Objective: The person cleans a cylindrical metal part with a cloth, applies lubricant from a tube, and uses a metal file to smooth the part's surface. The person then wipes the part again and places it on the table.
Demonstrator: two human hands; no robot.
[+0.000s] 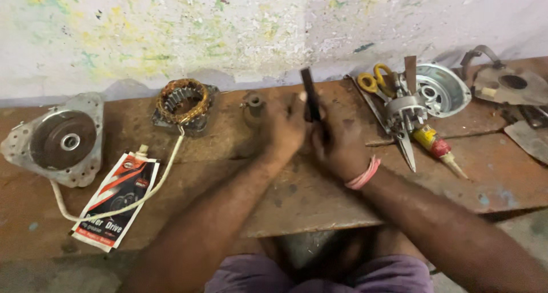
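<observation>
Head view: dark flat metal bar [310, 93], upright, gripped by right hand [337, 141].

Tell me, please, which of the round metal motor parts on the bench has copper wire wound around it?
The stator, left of the hands; the end cover at far left and the housing at right are bare metal.

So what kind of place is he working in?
Probably a small motor repair workshop: a copper-wound stator and a round metal motor cover lie on the worn bench, with yellow-handled scissors nearby.
</observation>
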